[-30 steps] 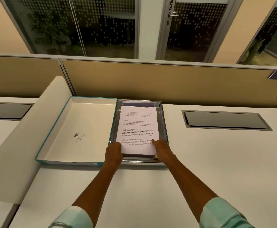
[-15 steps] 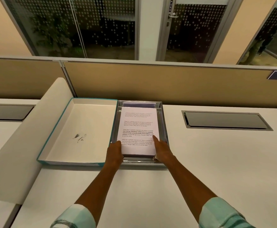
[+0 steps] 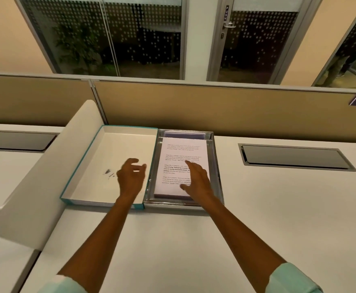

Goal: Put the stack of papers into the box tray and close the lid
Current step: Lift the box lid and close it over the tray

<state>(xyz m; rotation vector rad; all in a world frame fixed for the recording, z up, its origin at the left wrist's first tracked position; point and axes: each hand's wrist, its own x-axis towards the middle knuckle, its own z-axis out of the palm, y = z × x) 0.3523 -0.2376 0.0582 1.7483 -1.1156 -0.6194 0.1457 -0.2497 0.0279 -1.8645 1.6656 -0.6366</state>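
The stack of papers (image 3: pixel 182 157), white with printed text on top, lies flat inside the silvery box tray (image 3: pixel 217 166). The lid (image 3: pixel 101 166), teal outside and white inside, lies open and upturned to the tray's left, touching it. My right hand (image 3: pixel 197 179) rests over the near right part of the papers, fingers spread. My left hand (image 3: pixel 131 176) hovers over the lid's right half, fingers apart and holding nothing.
A curved white divider (image 3: pixel 46 178) rises just left of the lid. A tan partition wall (image 3: pixel 215 106) runs behind the tray. A dark cable hatch (image 3: pixel 295 158) is set in the white desk (image 3: pixel 278 218) to the right.
Both hands have let go of the stack's near corners. The left hand moved left over the lid; the right hand slid forward onto the papers.
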